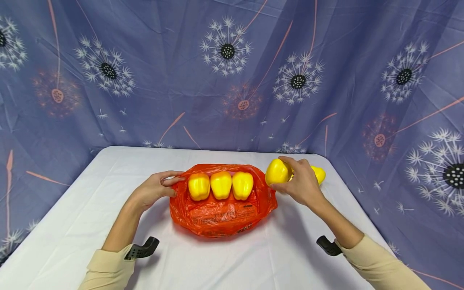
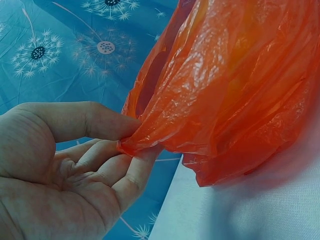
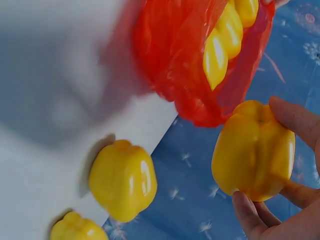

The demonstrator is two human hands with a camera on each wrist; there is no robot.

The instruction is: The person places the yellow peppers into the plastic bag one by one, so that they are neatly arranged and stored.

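Right fingers (image 3: pixel 295 117) clamp a glossy, lobed yellow pepper (image 3: pixel 253 152) between them; left fingers (image 2: pixel 85 120) pinch a crinkled red plastic bag (image 2: pixel 195 115).

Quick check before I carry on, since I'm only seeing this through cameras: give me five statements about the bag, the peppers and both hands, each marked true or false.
1. Three yellow peppers sit in the red bag. True.
2. The left hand holds a pepper. False: the left hand's fingers pinch the edge of the red bag.
3. The right hand grips a single pepper. True.
4. The red bag is tied shut. False: the red bag's mouth is open, showing the peppers inside.
5. In the right wrist view, two loose peppers rest on the white table. True.
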